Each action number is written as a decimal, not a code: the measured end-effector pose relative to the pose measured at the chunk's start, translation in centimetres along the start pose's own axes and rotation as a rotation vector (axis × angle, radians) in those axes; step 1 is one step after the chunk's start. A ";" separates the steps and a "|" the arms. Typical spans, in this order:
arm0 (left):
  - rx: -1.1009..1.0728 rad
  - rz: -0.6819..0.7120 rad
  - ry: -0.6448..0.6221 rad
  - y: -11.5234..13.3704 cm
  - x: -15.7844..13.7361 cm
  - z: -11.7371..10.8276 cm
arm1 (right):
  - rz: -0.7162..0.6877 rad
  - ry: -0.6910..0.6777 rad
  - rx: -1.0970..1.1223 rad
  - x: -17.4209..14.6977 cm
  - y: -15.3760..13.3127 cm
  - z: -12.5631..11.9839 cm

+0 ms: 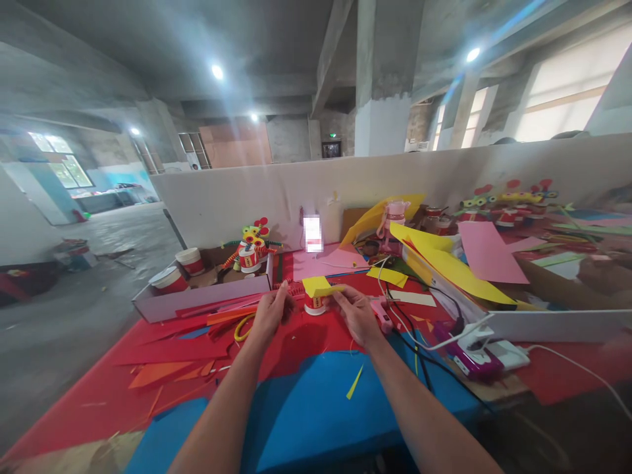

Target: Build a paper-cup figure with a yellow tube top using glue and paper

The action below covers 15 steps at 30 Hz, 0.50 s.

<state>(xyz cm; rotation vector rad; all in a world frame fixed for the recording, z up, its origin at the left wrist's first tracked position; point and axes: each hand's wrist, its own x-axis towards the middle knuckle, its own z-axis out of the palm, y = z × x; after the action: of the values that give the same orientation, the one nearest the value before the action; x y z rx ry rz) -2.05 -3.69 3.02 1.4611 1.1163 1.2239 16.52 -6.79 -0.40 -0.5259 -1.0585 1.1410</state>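
A small red and white paper cup (315,307) stands upright on the table before me, with a piece of yellow paper (316,285) lying over its top. My right hand (354,316) pinches the right end of that yellow paper between thumb and fingers. To the left of the cup, my left hand (273,313) is held a little apart from it, fingers loosely extended and nothing visible in them. A pink glue gun (381,315) lies just right of my right hand. Behind my left hand is a pink coiled strip (295,288).
A box (207,299) with paper cups and a finished cup figure (249,253) stands left. Sheets of coloured paper (488,253) fill a box at right. A purple power strip (471,362) and cables lie right. A phone (312,234) stands against the white partition (237,191).
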 end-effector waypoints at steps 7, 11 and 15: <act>-0.198 0.043 -0.139 0.1 -0.4 0.4 | 0.042 -0.225 -0.118 -0.8 -0.9 0.6; -0.080 0.152 -0.150 0.1 -0.3 0.3 | 0.179 -0.201 -0.113 -0.5 -0.4 0.8; 0.118 0.315 -0.114 0.2 -0.4 0.4 | 0.299 -0.139 -0.099 -0.3 -0.1 0.6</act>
<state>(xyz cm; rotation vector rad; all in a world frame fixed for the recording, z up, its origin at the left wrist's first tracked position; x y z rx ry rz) -1.63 -4.10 3.07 1.8257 0.9173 1.2851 16.05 -7.21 -0.16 -0.7084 -1.1874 1.4082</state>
